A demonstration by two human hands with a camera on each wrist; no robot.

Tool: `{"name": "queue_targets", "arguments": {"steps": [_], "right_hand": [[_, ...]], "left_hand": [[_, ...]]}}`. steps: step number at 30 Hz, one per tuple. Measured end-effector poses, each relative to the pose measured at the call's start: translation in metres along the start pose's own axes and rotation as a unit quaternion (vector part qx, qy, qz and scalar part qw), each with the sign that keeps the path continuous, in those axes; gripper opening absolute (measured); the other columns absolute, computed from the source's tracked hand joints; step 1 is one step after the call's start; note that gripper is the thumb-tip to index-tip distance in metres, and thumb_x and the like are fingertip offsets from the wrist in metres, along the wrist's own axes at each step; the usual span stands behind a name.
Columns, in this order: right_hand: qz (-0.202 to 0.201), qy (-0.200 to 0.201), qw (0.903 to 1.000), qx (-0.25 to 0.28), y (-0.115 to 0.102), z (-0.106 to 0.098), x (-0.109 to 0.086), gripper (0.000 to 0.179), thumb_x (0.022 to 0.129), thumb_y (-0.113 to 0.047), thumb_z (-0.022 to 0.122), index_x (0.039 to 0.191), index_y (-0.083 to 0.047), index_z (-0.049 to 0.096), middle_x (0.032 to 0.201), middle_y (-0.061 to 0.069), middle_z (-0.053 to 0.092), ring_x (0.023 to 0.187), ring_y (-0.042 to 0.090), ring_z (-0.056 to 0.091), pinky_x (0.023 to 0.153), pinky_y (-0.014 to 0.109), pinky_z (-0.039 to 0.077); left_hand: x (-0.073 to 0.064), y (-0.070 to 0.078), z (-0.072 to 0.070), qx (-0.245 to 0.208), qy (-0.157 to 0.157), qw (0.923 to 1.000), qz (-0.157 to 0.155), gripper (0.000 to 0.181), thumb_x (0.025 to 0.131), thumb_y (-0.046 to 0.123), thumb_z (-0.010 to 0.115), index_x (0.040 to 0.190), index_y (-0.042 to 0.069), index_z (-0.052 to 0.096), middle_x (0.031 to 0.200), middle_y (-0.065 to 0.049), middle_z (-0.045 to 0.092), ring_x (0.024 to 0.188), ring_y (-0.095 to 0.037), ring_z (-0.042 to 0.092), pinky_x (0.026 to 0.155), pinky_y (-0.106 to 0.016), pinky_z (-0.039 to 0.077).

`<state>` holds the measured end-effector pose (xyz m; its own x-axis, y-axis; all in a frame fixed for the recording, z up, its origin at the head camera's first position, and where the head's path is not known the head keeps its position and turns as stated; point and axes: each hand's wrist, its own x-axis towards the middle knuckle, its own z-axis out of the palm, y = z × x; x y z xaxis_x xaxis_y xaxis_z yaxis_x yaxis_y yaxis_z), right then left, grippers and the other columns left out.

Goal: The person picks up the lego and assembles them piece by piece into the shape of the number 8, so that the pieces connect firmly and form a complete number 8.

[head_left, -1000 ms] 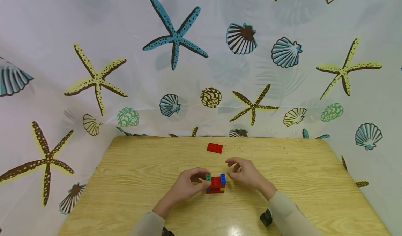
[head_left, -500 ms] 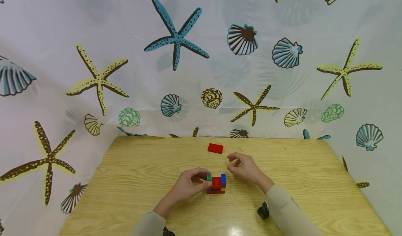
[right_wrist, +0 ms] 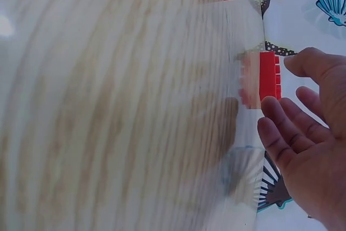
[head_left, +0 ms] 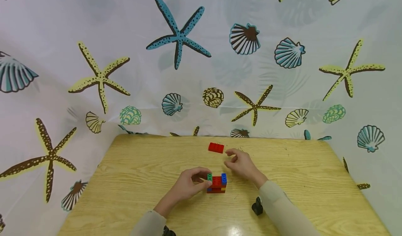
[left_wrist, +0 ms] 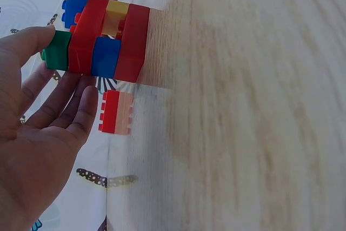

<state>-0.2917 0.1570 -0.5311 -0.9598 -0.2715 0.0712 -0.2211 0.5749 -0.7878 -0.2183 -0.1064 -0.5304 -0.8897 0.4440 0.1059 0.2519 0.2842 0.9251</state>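
Note:
On the table stands a small stack of toy bricks [head_left: 217, 182], with red layers, a blue and a yellow brick between them, and a green brick [left_wrist: 58, 53] and a blue brick [head_left: 224, 178] on top. My left hand [head_left: 189, 184] holds the stack at its left end, thumb and finger on the green brick. Farther back lies a loose red brick [head_left: 216, 147], studs up. Just right of that brick, apart from it, my right hand [head_left: 243, 164] hovers with fingers loosely bent and thumb spread. Nothing is between those fingers in the right wrist view.
Both hands work above a light wooden table [head_left: 150, 159]. A white cloth [head_left: 194, 72] printed with starfish and shells rises behind the table and along its sides. A black wrist device [head_left: 257, 206] sits beneath the right forearm.
My right hand has moved away from the stack, back and slightly left toward the loose red brick. My left hand and the stack have stayed in place.

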Motion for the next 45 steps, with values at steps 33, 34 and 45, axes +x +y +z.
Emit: {"name": "queue_targets", "arguments": {"steps": [33,34,45], "right_hand": [[0.026,0.032,0.9991,0.010,0.004,0.014,0.033,0.048,0.098,-0.015,0.072,0.143,-0.002,0.060,0.136,0.020,0.064,0.087,0.020,0.062,0.072,0.029,0.054],[0.029,0.033,0.9990,0.009,0.003,0.014,0.034,0.048,0.098,-0.015,0.072,0.143,-0.002,0.060,0.136,0.020,0.064,0.087,0.020,0.062,0.072,0.029,0.054],[0.037,0.047,0.9980,-0.020,0.007,0.018,0.043,0.047,0.098,-0.018,0.072,0.141,-0.002,0.062,0.131,0.018,0.069,0.090,0.024,0.064,0.092,0.046,0.058]], "left_hand": [[0.001,-0.001,-0.001,0.008,-0.004,1.0000,0.004,0.040,0.099,0.025,0.075,0.133,0.005,0.069,0.123,-0.007,0.074,0.112,-0.024,0.072,0.091,-0.024,0.057],[0.001,-0.001,-0.001,0.009,-0.004,0.9999,0.004,0.040,0.099,0.026,0.075,0.133,0.005,0.069,0.123,-0.006,0.074,0.112,-0.024,0.072,0.091,-0.024,0.058],[0.000,0.001,0.000,0.010,0.000,1.0000,-0.002,0.039,0.100,0.025,0.075,0.133,0.004,0.069,0.124,-0.007,0.074,0.112,-0.025,0.072,0.091,-0.024,0.057]]}}
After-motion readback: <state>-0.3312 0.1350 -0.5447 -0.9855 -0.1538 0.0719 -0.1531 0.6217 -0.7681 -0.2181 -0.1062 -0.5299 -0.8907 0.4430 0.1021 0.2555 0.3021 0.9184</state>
